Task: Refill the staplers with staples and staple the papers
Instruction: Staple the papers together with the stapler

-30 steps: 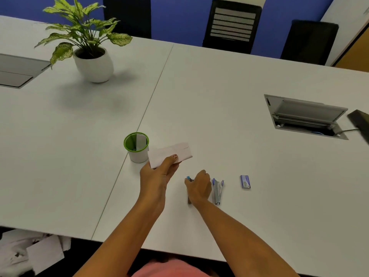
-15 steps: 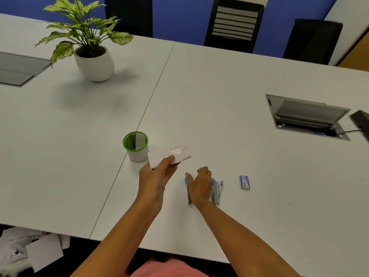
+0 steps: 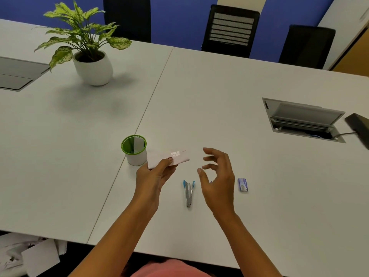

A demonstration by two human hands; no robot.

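Observation:
My left hand (image 3: 152, 176) holds a small stack of white papers (image 3: 169, 158) above the table, just right of the green-rimmed cup (image 3: 134, 150). A small metal stapler with blue ends (image 3: 188, 192) lies on the white table (image 3: 219, 96) between my two hands. My right hand (image 3: 217, 176) hovers with fingers spread, holding nothing, right of that stapler. A second stapler is hidden behind this hand. A small blue box of staples (image 3: 243, 184) lies to the right.
A white paper strip stands in the cup. A potted plant (image 3: 87, 47) sits at the far left. An open cable hatch (image 3: 303, 119) and a black device (image 3: 359, 126) are at the right. Black chairs (image 3: 229, 31) line the far edge. Loose papers (image 3: 30, 254) lie below the table.
My right hand has let go of the blue-ended stapler, lifted off the table and opened. The stapler now lies uncovered. My left hand still holds the papers.

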